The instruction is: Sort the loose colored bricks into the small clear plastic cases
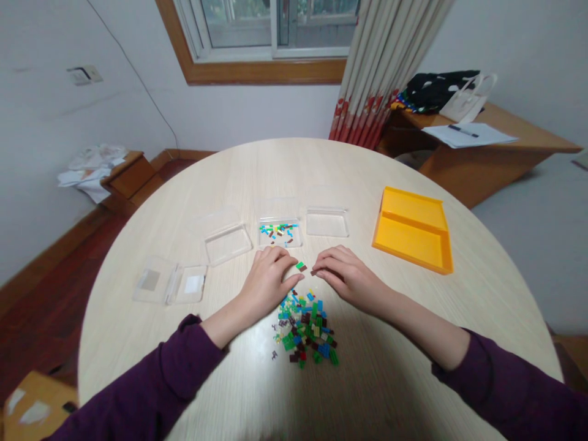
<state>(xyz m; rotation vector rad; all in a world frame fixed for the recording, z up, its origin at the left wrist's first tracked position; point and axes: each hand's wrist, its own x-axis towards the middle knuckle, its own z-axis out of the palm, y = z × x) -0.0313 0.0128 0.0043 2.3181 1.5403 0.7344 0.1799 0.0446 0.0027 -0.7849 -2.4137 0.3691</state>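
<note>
Over the middle of the table, my left hand has its thumb and index finger around a small green and brown block piece, closed on it at the fingertips. Just to the right, my right hand pinches a small brown toy brick. A narrow gap separates the two pieces. Below the hands lies a loose pile of small building bricks, mostly green, brown and blue. Beyond the left hand, an open clear plastic case contains several tiny coloured bricks.
Open clear cases stand on the round table: one at left, one at back left, one at back centre. An open yellow box sits at right. A side desk holds papers and bags.
</note>
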